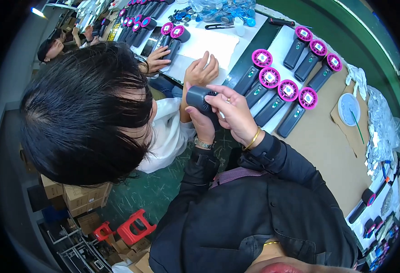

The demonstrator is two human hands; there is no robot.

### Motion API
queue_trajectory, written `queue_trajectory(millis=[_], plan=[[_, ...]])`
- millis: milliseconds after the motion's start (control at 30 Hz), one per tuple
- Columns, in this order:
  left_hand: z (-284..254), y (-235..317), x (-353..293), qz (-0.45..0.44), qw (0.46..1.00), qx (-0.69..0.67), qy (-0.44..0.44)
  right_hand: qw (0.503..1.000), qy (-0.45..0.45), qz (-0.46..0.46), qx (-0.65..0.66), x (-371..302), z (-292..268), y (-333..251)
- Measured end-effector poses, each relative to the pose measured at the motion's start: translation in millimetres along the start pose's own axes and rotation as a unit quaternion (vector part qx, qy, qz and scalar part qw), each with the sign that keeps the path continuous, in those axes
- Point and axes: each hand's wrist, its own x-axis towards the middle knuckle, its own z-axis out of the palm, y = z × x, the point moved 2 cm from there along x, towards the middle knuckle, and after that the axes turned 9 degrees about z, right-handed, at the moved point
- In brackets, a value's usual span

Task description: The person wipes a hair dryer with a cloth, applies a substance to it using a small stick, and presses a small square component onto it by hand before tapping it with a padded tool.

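Blk jacket (236, 218), dk device (197, 97) in L hand (203, 125) & R hand (237, 113) grip, green stick (358, 125) in wht tub (341, 109)

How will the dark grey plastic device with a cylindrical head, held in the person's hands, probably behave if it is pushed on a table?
The dark grey plastic device is probably stiff: its shell shows no bend under the right hand. Its smooth-looking surface may slide. Its cylindrical head might start to roll.
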Motion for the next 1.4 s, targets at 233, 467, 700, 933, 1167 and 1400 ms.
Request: queue_trajectory(millis=[233,467,700,933,1167,1400], plan=[[33,30,35,0.133,0.987,0.015,-0.086,0.994,-0.008,-0.111,-0.012,-28,2,-17],[79,74,26,0.154,0.982,-0.004,-0.110,0.961,0.030,-0.264,-0.073,-74,4,-44],[91,95,5,0.117,0.981,0.049,-0.148,0.939,0.093,-0.312,-0.112,-87,-10,-36],[91,91,-4,0.028,0.985,-0.043,-0.163,0.944,0.096,-0.293,-0.113,-87,-17,-31],[91,85,-9,0.014,0.987,-0.043,-0.156,0.945,0.094,-0.294,-0.112,-87,-23,-32],[94,79,-5,0.027,0.984,-0.038,-0.174,0.944,0.098,-0.294,-0.114,-86,-27,-33]])
